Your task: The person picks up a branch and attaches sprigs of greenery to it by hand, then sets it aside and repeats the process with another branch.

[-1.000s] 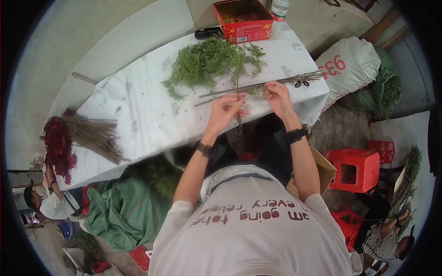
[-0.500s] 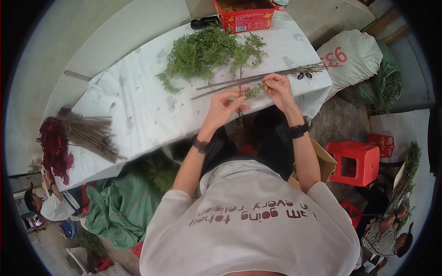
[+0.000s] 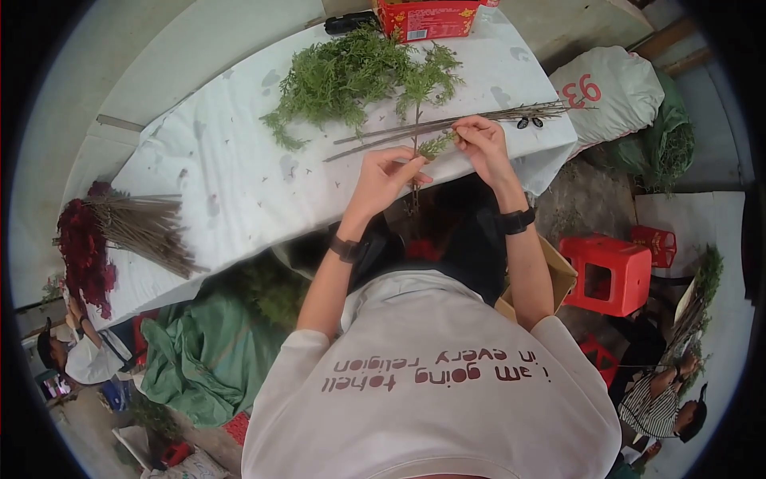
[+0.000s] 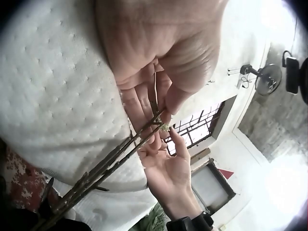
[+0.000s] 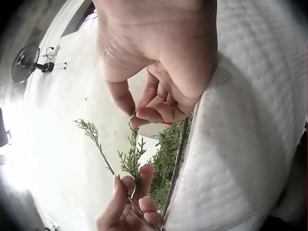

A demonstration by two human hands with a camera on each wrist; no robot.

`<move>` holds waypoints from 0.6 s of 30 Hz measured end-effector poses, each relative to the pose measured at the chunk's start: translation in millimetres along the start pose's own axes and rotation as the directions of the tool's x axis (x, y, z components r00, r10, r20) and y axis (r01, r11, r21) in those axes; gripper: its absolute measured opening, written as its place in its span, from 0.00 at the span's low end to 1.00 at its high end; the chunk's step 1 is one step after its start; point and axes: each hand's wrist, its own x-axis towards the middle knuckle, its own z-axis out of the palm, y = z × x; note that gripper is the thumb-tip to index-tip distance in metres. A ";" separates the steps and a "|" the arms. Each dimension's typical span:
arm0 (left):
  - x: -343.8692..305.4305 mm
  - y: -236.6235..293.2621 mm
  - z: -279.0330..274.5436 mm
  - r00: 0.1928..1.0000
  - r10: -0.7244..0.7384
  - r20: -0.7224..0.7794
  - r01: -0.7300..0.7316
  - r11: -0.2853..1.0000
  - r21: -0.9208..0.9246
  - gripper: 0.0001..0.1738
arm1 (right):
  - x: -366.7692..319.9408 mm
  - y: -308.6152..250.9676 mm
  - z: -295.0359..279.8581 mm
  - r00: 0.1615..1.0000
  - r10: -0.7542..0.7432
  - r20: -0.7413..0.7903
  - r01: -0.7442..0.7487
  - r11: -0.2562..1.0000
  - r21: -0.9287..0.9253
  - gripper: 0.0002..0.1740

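Note:
My left hand pinches a thin brown stem between thumb and fingers at the table's front edge. The stem's leafy top lies over the table, and its bare lower end runs down past the edge. A small feathery green sprig reaches from the left fingertips toward my right hand. The right thumb and forefinger pinch the tip of this sprig. Just beyond both hands, several long bare stems lie across the white table.
A pile of green foliage lies behind the stems, near a red box. Dark red flowers with bundled stems sit at the far left. A white sack and red stool stand right. Other people work at both sides.
The right hand has shifted a little away from the left, and the small sprig now shows more plainly between them. The left hand keeps its hold on the stem. The head view has tilted slightly.

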 end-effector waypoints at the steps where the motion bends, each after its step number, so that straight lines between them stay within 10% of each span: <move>1: 0.1 -0.3 -0.4 1.000 0.005 -0.004 -0.005 1.000 -0.005 0.08 | -0.1 -1.4 3.4 1.000 -0.007 -0.002 0.007 1.000 0.006 0.12; 11: 0.8 -4.3 -5.1 0.999 0.052 -0.016 -0.053 0.996 -0.074 0.08 | -4.7 3.1 25.8 0.987 0.046 0.155 0.040 0.859 -0.510 0.24; 18: -0.7 2.3 1.0 0.997 0.049 -0.055 -0.055 0.992 -0.117 0.10 | -2.7 11.3 25.4 0.936 -0.240 0.256 0.345 0.761 -0.550 0.13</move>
